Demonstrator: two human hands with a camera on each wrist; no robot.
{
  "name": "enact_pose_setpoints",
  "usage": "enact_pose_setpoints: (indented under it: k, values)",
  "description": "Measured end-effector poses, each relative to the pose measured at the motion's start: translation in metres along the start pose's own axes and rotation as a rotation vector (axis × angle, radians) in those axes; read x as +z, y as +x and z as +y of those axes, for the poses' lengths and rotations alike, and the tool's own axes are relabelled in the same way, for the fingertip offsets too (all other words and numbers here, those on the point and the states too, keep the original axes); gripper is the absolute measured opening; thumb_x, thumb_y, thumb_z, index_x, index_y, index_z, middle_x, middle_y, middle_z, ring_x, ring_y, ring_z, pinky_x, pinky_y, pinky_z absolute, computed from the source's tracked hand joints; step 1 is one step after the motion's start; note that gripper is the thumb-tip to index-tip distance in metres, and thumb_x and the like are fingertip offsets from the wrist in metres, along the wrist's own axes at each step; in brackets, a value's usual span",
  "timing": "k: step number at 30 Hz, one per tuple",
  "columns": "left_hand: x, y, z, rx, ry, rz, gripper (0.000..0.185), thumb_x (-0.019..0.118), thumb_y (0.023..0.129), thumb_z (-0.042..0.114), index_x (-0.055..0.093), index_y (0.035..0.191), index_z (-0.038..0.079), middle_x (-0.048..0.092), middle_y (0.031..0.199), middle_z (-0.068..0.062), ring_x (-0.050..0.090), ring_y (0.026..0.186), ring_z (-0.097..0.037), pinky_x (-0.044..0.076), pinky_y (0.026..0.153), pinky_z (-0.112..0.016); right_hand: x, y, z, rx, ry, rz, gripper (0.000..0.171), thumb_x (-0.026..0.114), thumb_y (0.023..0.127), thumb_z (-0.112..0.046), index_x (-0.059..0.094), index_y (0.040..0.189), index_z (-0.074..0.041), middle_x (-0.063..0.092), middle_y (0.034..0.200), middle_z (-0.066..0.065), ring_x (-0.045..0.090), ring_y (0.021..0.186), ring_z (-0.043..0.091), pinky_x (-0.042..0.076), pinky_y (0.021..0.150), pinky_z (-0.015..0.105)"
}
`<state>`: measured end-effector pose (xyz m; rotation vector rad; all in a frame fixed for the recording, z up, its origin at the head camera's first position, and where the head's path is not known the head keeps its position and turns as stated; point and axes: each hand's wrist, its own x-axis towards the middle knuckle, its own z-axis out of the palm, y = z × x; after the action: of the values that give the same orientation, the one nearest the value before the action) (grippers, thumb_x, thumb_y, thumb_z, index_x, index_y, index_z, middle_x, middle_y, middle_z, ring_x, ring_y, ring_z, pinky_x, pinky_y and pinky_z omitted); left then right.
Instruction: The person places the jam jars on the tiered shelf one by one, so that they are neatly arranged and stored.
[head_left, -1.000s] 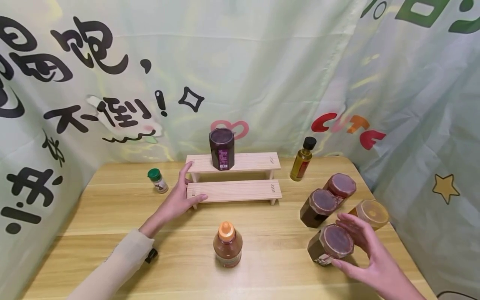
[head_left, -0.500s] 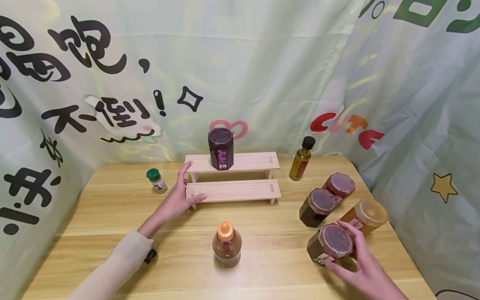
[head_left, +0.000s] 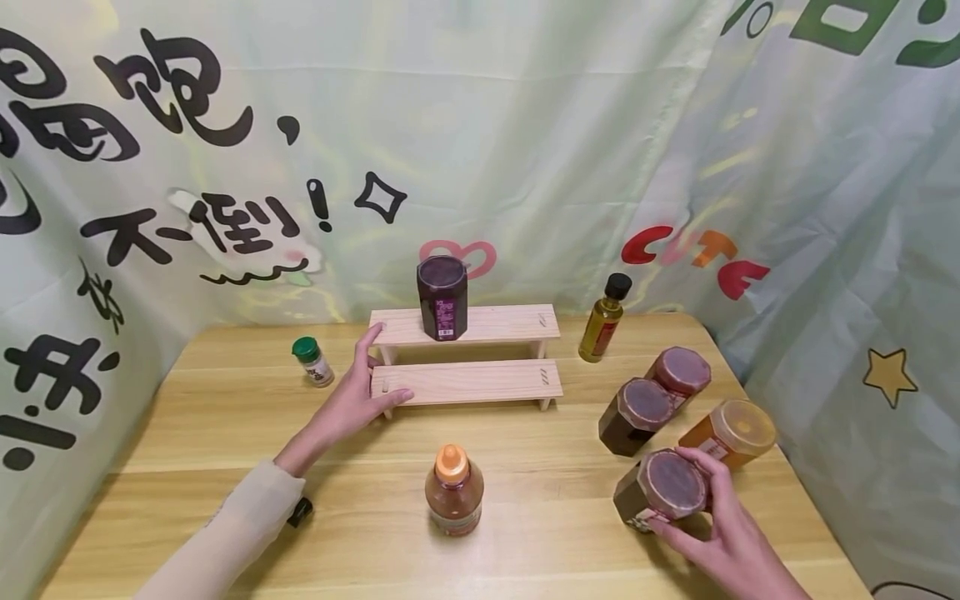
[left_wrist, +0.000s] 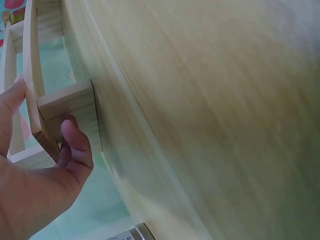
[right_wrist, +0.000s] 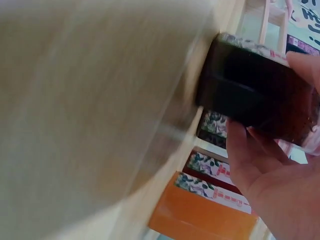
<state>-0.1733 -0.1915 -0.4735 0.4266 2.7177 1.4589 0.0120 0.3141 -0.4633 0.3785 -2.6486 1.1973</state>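
My left hand (head_left: pixel 358 398) holds the left end of a two-tier wooden shelf (head_left: pixel 472 383). Its thumb lies on the lower board, and in the left wrist view its fingers curl at the board's end (left_wrist: pixel 47 145). A dark eight-sided jar (head_left: pixel 660 492) is gripped by my right hand (head_left: pixel 723 521), thumb on the near side and fingers around the right side. The right wrist view shows the same dark jar (right_wrist: pixel 245 90) close up, near the tabletop; whether its base touches the wood I cannot tell. Another dark jar (head_left: pixel 443 304) stands on the upper board.
Beyond the held jar stand a dark jar (head_left: pixel 636 417), a reddish jar (head_left: pixel 681 375) and an amber jar (head_left: pixel 731 433). An orange-capped bottle (head_left: pixel 454 492) is front centre. An oil bottle (head_left: pixel 602 321) and green-capped shaker (head_left: pixel 312 362) flank the shelf. Fabric hangs behind.
My right hand has moved left and closed around the dark jar, uncovering more of the amber jar. The left hand and the shelf have stayed still.
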Motion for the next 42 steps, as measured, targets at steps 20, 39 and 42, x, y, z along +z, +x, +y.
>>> enact_pose_setpoints:
  k: [20,39,42]
  values:
    - [0.001,-0.001,0.001,0.074,0.133,0.017,0.142,0.103,0.079,0.028,0.0,0.176,0.025,0.06,0.127,-0.02,0.065,0.106,-0.036,0.055,0.094,-0.059,0.004,0.004,-0.013,-0.02,-0.075,0.074,0.108,0.108,0.064,-0.007,0.05,0.154,-0.009,0.061,0.131,-0.014,0.063,0.102,0.001,0.049,0.081,0.012]
    - [-0.01,-0.004,0.003,0.091,0.27,-0.003,0.143,0.104,0.078,0.024,0.001,0.176,0.029,0.065,0.135,-0.023,0.071,0.103,-0.043,0.054,0.094,-0.065,0.006,0.042,-0.049,-0.061,0.073,0.03,0.106,0.104,0.068,-0.001,0.05,0.157,-0.018,0.067,0.123,0.0,0.06,0.084,0.012,0.048,0.059,0.025]
    - [-0.011,-0.004,0.002,0.089,0.268,-0.006,0.142,0.103,0.078,0.026,0.001,0.176,0.028,0.066,0.133,-0.021,0.071,0.099,-0.04,0.055,0.092,-0.064,0.006,0.051,-0.054,-0.082,0.104,0.028,0.107,0.103,0.068,0.001,0.048,0.158,-0.015,0.068,0.12,0.001,0.059,0.077,0.014,0.047,0.054,0.027]
